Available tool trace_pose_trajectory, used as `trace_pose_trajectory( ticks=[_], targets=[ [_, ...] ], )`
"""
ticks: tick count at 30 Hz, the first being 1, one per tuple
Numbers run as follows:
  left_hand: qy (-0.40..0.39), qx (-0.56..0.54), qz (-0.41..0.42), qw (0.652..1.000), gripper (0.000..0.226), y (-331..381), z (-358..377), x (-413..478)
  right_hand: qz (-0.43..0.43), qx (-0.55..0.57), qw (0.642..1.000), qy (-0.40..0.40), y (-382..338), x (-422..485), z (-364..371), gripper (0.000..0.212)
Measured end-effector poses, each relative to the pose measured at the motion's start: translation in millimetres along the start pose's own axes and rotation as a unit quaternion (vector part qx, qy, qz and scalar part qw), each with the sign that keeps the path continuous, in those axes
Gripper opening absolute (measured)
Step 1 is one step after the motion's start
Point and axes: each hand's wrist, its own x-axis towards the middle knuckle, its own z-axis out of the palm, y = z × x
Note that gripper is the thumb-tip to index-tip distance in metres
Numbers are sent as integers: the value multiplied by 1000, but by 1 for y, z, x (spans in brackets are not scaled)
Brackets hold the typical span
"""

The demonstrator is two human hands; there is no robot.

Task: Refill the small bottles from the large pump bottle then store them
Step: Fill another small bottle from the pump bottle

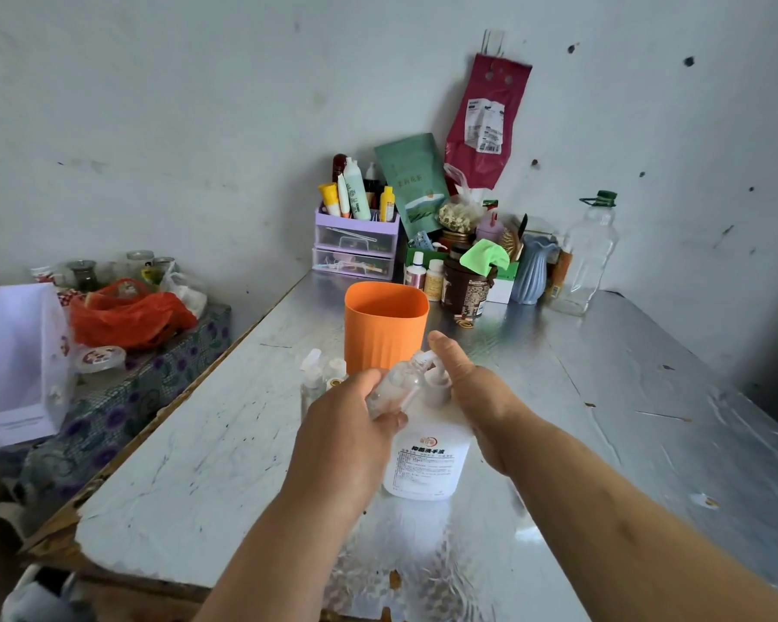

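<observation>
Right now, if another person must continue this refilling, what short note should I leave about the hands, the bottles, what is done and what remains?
Left hand: grips the small clear bottle, tilted, with its mouth at the pump spout.
Right hand: rests on the pump head of the large pump bottle, thumb along the spout. Its fingers are hidden.
Things: the pump bottle stands upright on the table. The other small bottles stand left of the orange cup.
Done: filling is under way; I cannot tell the level.
Left: finish this bottle, probably fill the others, then store them all.
</observation>
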Motion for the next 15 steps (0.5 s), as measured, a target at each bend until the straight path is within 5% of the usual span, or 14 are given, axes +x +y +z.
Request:
trace_pose_trajectory(
  ticks=[15],
  targets=[
    [-3,-2,-2,1000,35,1,3,3,-32,-12,999,3,-1,0,-3,55]
  ],
)
